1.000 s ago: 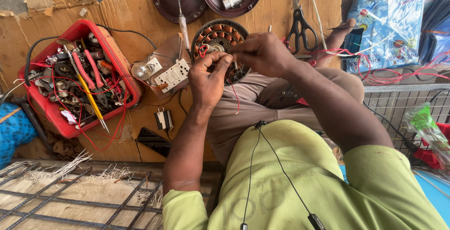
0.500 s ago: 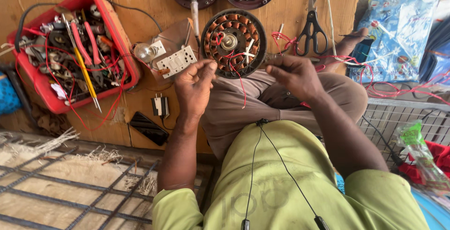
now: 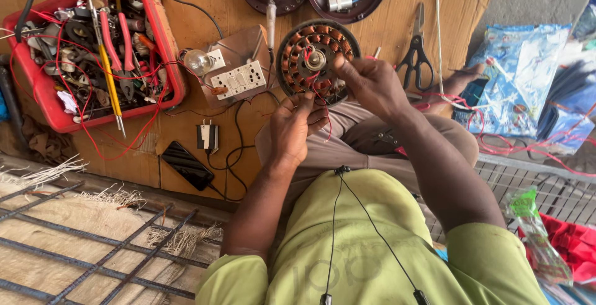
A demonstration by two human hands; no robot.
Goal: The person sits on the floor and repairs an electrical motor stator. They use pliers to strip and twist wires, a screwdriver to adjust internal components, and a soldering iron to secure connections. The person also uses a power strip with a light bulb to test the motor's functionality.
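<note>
While the round copper-wound motor stator (image 3: 316, 61) is propped against the knee on the brown cardboard sheet (image 3: 186, 28), thin red wires (image 3: 321, 103) are pinched by the left hand (image 3: 297, 128), and the stator's rim is gripped by the right hand (image 3: 371, 84). Judging by this, the leads are best kept taut and handled gently, so the windings are not nicked. A red plastic tool tray (image 3: 46, 103) is kept nearby.
</note>
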